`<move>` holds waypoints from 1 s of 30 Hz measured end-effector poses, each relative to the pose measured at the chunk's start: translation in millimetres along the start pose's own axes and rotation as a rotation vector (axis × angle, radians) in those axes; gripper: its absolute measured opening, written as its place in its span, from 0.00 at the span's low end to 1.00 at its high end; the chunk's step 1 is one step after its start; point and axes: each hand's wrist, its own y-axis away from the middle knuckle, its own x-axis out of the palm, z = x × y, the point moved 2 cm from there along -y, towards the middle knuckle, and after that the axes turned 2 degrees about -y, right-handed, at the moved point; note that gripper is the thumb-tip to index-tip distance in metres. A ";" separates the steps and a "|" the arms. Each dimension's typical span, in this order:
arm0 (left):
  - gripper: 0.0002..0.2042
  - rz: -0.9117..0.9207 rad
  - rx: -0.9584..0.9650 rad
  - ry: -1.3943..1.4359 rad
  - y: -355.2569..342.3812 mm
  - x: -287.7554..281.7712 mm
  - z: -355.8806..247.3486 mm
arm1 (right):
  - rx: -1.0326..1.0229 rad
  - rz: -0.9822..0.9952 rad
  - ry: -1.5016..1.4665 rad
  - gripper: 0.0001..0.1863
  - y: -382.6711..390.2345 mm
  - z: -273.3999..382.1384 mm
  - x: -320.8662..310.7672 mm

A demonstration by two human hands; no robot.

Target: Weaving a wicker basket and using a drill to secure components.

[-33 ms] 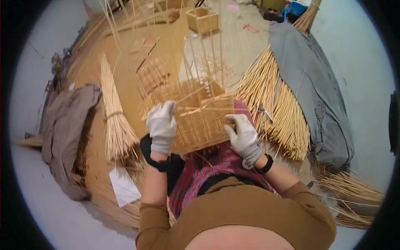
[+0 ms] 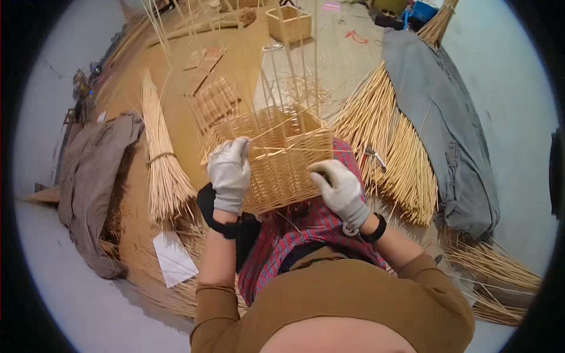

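Observation:
A part-woven rectangular wicker basket (image 2: 282, 179) rests tilted against my lap, with several tall upright stakes rising from its rim. White gloves cover both hands. At the basket's near left corner, my left hand (image 2: 229, 173) grips the rim with closed fingers. Against the lower right part of the near wall is my right hand (image 2: 338, 188), its fingers curled toward the thumb; what lies between them, if anything, is hidden. Loose wicker ends stick out along the near rim.
Wicker rods lie in a bundle (image 2: 165, 176) at left and a large heap (image 2: 406, 170) at right, partly under a grey cloth (image 2: 435, 117). A hammer-like tool (image 2: 374, 157) rests on the heap. Farther off stand a finished-looking box basket (image 2: 289, 26) and red-handled pliers (image 2: 356, 37).
My right hand has shifted a little left and its fingers lie farther over the basket's near wall. My left hand stays at the corner.

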 end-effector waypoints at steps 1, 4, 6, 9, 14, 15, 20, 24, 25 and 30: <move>0.10 0.013 -0.013 -0.001 3.9 1.0 1.1 | 0.079 0.184 -0.166 0.19 -14.8 9.0 6.3; 0.17 -0.046 0.021 0.053 3.1 1.1 1.4 | 0.332 0.027 -0.453 0.19 -68.3 27.0 26.0; 0.26 -0.037 0.075 -0.032 5.3 1.3 -1.1 | 0.081 -0.157 -0.372 0.20 -111.6 38.4 35.7; 0.32 0.016 0.054 -0.196 4.6 6.9 -6.4 | -0.359 -0.114 -0.009 0.27 -170.4 57.4 65.1; 0.34 0.210 -0.068 -0.509 2.7 22.2 -10.3 | -0.157 0.042 0.192 0.33 -208.2 55.2 79.9; 0.32 0.164 -0.047 -0.521 2.5 22.3 -10.4 | -0.186 -0.073 -0.011 0.34 -201.8 51.5 69.7; 0.21 0.157 -0.106 -0.372 1.5 18.7 -3.6 | 0.372 0.092 -0.561 0.14 -104.1 -13.0 -0.2; 0.24 -0.212 0.009 -0.419 -3.0 13.5 -11.1 | 0.302 -0.100 -0.676 0.12 -80.5 -34.4 -13.8; 0.25 -0.288 0.167 -0.394 -5.3 13.3 -14.9 | 0.335 -0.099 -0.668 0.13 -86.3 -34.6 -12.3; 0.34 0.254 0.416 -0.116 -20.2 29.1 -19.0 | 0.228 -0.074 -0.270 0.14 -147.0 -12.8 -5.9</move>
